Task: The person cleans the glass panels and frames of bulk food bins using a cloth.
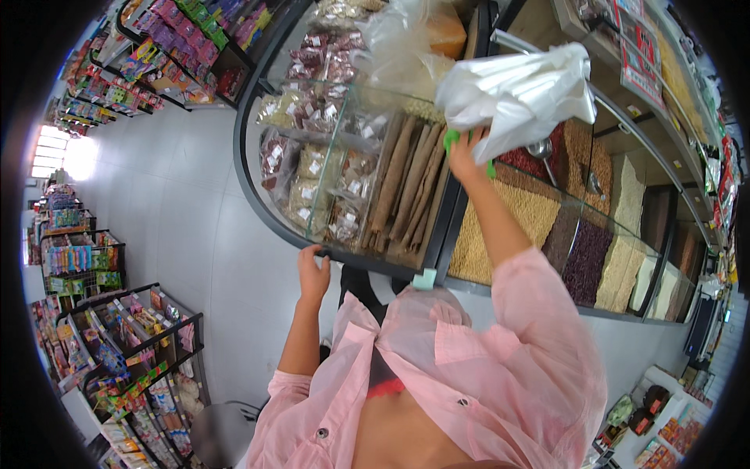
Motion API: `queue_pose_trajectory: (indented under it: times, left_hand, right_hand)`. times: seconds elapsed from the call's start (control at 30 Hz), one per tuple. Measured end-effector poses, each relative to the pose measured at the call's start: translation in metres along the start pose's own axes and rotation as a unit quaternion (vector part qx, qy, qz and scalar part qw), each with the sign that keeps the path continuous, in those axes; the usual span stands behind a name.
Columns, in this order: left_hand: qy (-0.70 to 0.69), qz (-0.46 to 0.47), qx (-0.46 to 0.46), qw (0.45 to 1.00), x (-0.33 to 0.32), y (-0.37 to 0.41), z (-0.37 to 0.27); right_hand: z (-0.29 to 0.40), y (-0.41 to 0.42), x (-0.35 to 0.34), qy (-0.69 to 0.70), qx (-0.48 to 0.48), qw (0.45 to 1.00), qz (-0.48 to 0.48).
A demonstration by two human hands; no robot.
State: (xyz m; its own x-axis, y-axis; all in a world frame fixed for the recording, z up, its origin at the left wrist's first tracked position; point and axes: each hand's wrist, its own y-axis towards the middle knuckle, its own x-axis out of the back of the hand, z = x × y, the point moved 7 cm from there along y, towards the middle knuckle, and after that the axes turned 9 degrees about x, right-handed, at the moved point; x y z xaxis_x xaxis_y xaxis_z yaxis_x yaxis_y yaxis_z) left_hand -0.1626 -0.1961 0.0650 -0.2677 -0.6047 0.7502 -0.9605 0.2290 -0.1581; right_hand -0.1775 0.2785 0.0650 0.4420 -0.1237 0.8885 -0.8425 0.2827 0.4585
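My right hand (466, 157) reaches over the display counter, closed around a bright green item (450, 140) that looks like a cloth. Green shows on both sides of the hand. A bunch of white plastic bags (515, 88) by a metal rail (638, 138) partly covers my fingers; I cannot tell whether they touch it. My left hand (313, 274) rests at the counter's dark rim (334, 253), thumb apart, holding nothing. Between my hands, behind glass (325, 152), lie long brown bark-like rolls (404, 182) and labelled clear packets (307, 193).
On the right, bins hold pale beans (498, 228), dark purple grains (587, 252) and a metal scoop (542, 151). A large clear plastic bag (404, 47) lies at the back. Snack racks (137, 346) stand left across the grey floor (176, 164). A pale green block (424, 279) sits at the counter's front edge.
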Motion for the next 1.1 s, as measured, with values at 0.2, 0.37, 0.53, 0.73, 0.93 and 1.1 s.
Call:
queue_pose_trajectory:
  times: [0.2,0.37,0.53,0.73,0.93,1.1]
  left_hand:
    - [0.025,-0.139,0.087,0.986,0.051,0.061,0.067]
    - [0.04,-0.182,0.152,0.971,0.079,0.155,0.114]
    - [-0.003,-0.181,0.208,0.961,0.092,0.245,0.153]
    - [-0.037,-0.114,0.196,0.973,0.089,0.317,0.137]
    - [0.018,-0.124,0.244,0.961,0.089,0.327,0.172]
    - [0.04,-0.111,0.282,0.952,0.087,0.322,0.153]
  right_hand:
    - [0.073,-0.104,0.068,0.031,-0.085,0.973,0.214]
    - [0.061,-0.082,0.052,-0.012,-0.156,0.959,0.236]
    - [0.008,0.018,-0.008,-0.059,-0.205,0.943,0.255]
    - [-0.045,0.138,-0.025,-0.336,-0.049,0.935,-0.098]
    - [-0.132,0.236,-0.078,-0.212,-0.283,0.935,-0.027]
    - [-0.159,0.253,-0.106,-0.279,-0.411,0.864,0.086]
